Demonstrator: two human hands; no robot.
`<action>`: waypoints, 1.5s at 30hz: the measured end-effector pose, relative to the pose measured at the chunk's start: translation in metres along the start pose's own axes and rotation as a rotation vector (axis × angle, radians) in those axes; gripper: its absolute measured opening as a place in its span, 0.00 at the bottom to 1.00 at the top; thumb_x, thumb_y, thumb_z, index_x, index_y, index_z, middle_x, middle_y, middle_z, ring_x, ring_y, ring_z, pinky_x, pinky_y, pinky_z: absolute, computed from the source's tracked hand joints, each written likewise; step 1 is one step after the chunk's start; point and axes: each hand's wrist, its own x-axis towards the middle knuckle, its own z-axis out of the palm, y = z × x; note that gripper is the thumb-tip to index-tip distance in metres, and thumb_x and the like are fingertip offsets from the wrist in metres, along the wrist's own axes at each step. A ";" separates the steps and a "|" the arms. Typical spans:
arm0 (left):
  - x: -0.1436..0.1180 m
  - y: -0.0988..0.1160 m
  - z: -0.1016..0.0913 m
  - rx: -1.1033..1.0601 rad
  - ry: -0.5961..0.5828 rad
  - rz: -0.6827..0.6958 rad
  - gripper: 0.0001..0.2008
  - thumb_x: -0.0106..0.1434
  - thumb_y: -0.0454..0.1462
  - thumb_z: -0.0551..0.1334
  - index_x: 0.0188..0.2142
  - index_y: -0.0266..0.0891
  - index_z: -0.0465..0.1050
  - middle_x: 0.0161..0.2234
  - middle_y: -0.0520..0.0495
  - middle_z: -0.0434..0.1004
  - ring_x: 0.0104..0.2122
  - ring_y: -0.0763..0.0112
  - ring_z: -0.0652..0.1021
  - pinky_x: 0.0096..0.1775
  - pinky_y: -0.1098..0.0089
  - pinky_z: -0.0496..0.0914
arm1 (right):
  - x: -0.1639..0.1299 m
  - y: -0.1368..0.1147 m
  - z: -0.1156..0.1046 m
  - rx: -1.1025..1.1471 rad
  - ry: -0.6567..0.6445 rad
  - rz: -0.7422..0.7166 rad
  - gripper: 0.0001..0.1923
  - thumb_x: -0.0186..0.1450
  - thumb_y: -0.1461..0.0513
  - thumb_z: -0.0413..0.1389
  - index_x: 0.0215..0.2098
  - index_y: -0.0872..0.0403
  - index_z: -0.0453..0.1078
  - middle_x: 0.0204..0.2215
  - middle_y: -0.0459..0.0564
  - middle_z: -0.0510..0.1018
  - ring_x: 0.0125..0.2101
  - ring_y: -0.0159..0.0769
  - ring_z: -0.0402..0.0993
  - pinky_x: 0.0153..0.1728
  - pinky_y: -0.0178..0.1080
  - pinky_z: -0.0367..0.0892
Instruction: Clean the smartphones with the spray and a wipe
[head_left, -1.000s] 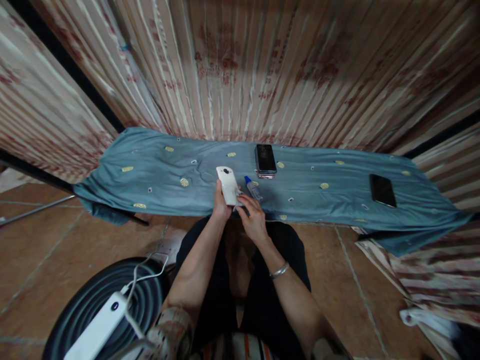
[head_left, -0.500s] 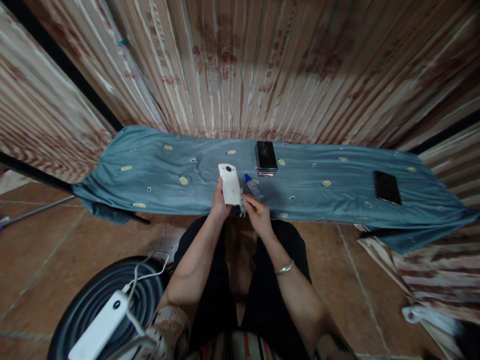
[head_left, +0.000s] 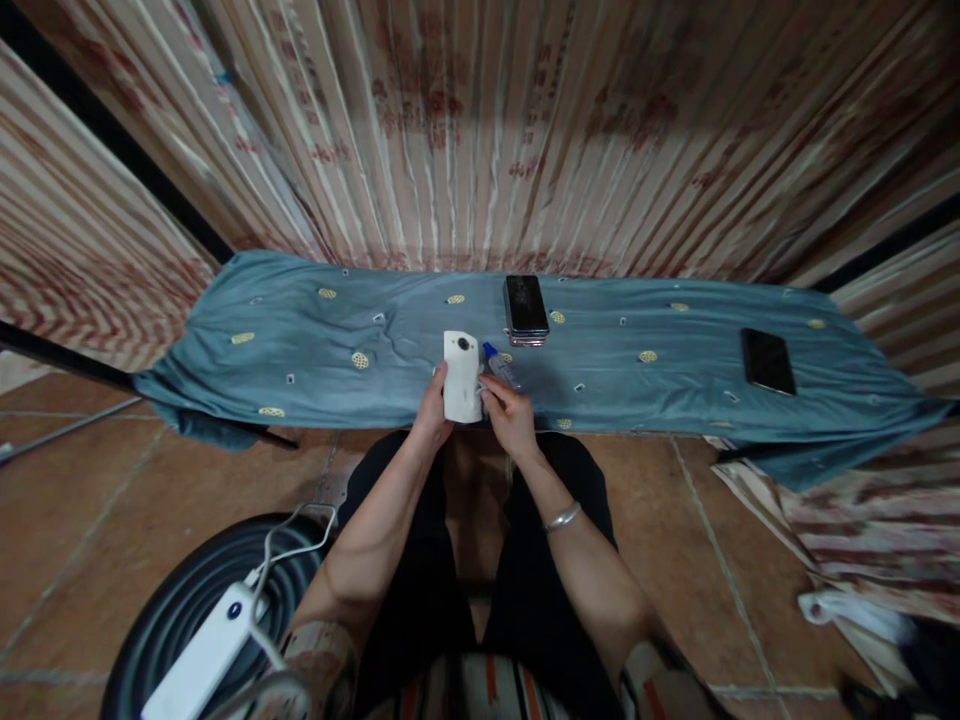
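White phone (head_left: pixel 461 376) held back-side up in the left hand (head_left: pixel 433 415), camera lens at the far end, fingers wrapped round its near left edge, hovering right at the near edge of the table (head_left: pixel 315 345). Right hand (head_left: pixel 511 415) pressed against the phone's right side, fingers pinched on what looks like a small cloth or wipe, too tiny to tell for sure. Bracelet (head_left: pixel 561 517) on the right wrist.

Looks like the wiping or cleaning step on the phone's back, somewhere mid-way. Next move probably calls for a steady hold with the left and a light rub across the shell with the right, or a reach for the small blue-capped bottle (head_left: pixel 499 366) lying just beside the phone on its right.

Further out: dark phone (head_left: pixel 525 308) screen-up just past the bottle, toward the far side of the table, maybe stacked on another, hard to say. Second dark phone (head_left: pixel 766 361) well off to the right. So three phones clearly countable, one bottle, two hands.

Blue cloth with yellow spots covering the table, striped curtain (head_left: pixel 480 130) behind. Near left on the floor, dark round thing (head_left: pixel 161 620) with a white power strip (head_left: pixel 202 655) and cable on top.
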 end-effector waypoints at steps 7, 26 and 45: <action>-0.005 -0.002 -0.009 0.013 -0.052 -0.047 0.21 0.74 0.42 0.56 0.57 0.31 0.77 0.40 0.40 0.88 0.42 0.61 0.86 0.50 0.66 0.77 | 0.009 0.005 0.004 -0.056 0.001 -0.047 0.18 0.72 0.56 0.55 0.54 0.49 0.81 0.57 0.53 0.82 0.60 0.45 0.78 0.67 0.52 0.67; -0.017 0.005 -0.017 0.189 -0.160 -0.204 0.22 0.77 0.42 0.51 0.55 0.28 0.76 0.33 0.40 0.86 0.26 0.65 0.83 0.31 0.68 0.79 | 0.019 0.007 0.001 -0.158 0.058 -0.088 0.22 0.73 0.59 0.50 0.60 0.53 0.76 0.61 0.58 0.79 0.63 0.45 0.74 0.67 0.51 0.65; -0.002 -0.017 -0.028 0.261 -0.154 -0.164 0.23 0.72 0.47 0.61 0.57 0.32 0.79 0.35 0.41 0.87 0.33 0.58 0.86 0.40 0.64 0.80 | 0.018 -0.009 0.000 -0.247 -0.049 -0.253 0.26 0.74 0.63 0.45 0.67 0.50 0.69 0.68 0.53 0.72 0.69 0.42 0.64 0.73 0.54 0.57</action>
